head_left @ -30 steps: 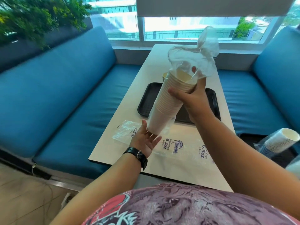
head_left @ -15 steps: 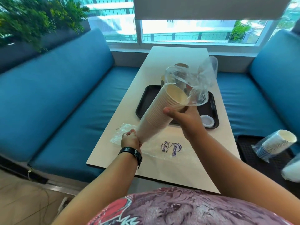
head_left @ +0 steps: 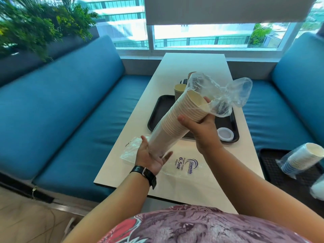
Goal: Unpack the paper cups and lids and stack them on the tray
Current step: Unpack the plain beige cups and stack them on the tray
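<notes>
Paper cup stack (head_left: pixel 177 120): long nested column, held tilted above table (head_left: pixel 192 67), mouth up and away. Left hand (head_left: pixel 150 155), fingers spread, cupping base, likely as support. Right hand (head_left: pixel 201 127) curled round upper stack near rim, pinching loose plastic sleeve (head_left: pixel 226 92), apparently mid-strip. Beyond: black tray (head_left: pixel 157 116) holding white lid (head_left: pixel 225 134) and brown cups (head_left: pixel 179 91).

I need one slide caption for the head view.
Both hands hold a tilted cup stack, its bag half off, above the tray.

1 held cup stack (head_left: pixel 177 123), 2 brown cups (head_left: pixel 179 91), 1 lid (head_left: pixel 225 134), 2 trays (head_left: pixel 157 116), 2 bags (head_left: pixel 226 95).
</notes>
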`<state>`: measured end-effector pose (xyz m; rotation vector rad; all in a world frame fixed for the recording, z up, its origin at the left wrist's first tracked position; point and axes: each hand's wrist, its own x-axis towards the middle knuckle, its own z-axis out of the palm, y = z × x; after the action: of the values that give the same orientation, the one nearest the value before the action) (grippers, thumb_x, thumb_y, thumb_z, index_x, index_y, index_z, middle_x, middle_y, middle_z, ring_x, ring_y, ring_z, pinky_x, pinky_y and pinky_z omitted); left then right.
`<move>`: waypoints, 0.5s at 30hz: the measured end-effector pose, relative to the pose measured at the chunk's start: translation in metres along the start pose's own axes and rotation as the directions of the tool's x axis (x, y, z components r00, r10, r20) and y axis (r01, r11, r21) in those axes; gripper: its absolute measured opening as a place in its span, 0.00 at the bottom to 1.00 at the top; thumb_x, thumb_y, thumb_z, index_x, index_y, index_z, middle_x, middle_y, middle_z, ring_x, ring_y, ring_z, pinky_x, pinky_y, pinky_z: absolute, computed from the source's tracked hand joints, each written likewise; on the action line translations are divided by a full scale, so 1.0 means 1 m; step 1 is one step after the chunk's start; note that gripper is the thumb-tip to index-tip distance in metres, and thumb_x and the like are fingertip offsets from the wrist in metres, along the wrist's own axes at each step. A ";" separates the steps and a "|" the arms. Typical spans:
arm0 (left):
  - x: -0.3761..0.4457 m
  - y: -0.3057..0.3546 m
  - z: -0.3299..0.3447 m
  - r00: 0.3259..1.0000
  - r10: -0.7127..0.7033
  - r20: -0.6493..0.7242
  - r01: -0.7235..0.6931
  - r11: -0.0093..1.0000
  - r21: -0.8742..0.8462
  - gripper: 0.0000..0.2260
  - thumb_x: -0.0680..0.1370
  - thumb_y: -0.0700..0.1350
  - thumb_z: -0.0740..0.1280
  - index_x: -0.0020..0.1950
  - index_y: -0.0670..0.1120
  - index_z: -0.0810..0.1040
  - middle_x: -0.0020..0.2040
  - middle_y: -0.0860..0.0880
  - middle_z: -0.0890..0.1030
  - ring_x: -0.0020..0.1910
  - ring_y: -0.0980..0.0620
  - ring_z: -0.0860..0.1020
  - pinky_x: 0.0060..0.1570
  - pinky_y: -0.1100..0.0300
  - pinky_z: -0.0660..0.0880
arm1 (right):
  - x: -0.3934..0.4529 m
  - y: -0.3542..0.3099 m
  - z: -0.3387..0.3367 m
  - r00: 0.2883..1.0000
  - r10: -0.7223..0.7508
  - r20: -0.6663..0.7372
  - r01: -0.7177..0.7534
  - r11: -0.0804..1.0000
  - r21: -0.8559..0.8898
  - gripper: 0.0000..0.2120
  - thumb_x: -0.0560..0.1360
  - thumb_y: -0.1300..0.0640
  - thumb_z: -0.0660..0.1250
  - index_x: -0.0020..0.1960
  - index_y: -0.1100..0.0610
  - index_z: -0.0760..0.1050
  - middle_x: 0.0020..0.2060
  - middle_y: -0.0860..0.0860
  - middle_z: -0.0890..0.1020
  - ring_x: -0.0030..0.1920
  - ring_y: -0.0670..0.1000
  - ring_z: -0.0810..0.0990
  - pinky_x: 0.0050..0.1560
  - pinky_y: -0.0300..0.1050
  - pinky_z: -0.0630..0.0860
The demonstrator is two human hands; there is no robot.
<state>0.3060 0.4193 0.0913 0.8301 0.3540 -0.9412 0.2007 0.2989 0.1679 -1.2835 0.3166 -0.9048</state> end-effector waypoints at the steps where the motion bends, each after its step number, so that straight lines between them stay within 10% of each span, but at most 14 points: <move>1: 0.002 0.000 0.001 1.000 0.020 -0.018 -0.020 1.000 -0.017 0.28 0.81 0.62 0.58 0.68 0.41 0.72 0.59 0.36 0.80 0.53 0.40 0.80 0.44 0.46 0.81 | 0.001 0.000 0.000 1.000 -0.005 0.008 0.005 1.000 -0.014 0.27 0.63 0.65 0.77 0.54 0.42 0.76 0.50 0.42 0.83 0.55 0.43 0.81 0.62 0.53 0.75; 4: 0.012 0.008 0.003 0.992 0.075 -0.103 -0.080 0.996 -0.042 0.22 0.84 0.55 0.57 0.70 0.41 0.71 0.54 0.40 0.82 0.46 0.42 0.82 0.30 0.53 0.81 | 0.004 0.002 -0.005 0.999 0.019 0.033 -0.020 1.000 0.016 0.25 0.63 0.62 0.77 0.52 0.38 0.80 0.50 0.44 0.84 0.56 0.49 0.81 0.64 0.60 0.74; 9: 0.012 0.014 0.005 0.967 0.145 -0.208 -0.148 0.989 0.000 0.10 0.84 0.52 0.59 0.55 0.47 0.75 0.32 0.46 0.83 0.26 0.49 0.80 0.23 0.62 0.76 | 0.005 -0.002 -0.007 0.996 0.063 0.062 -0.066 0.996 0.061 0.41 0.57 0.47 0.83 0.65 0.61 0.74 0.58 0.56 0.82 0.60 0.57 0.80 0.65 0.64 0.72; 15: 0.024 0.024 0.003 0.945 0.167 -0.281 -0.172 0.985 0.007 0.11 0.82 0.54 0.63 0.46 0.48 0.75 0.27 0.49 0.81 0.23 0.51 0.80 0.22 0.60 0.77 | 0.009 0.000 -0.011 0.996 0.034 0.083 -0.041 0.996 0.083 0.29 0.61 0.58 0.78 0.61 0.54 0.75 0.54 0.51 0.84 0.59 0.54 0.81 0.63 0.60 0.75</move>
<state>0.3387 0.4107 0.0904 0.9649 0.5269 -0.6593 0.1991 0.2844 0.1676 -1.2294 0.2351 -0.8233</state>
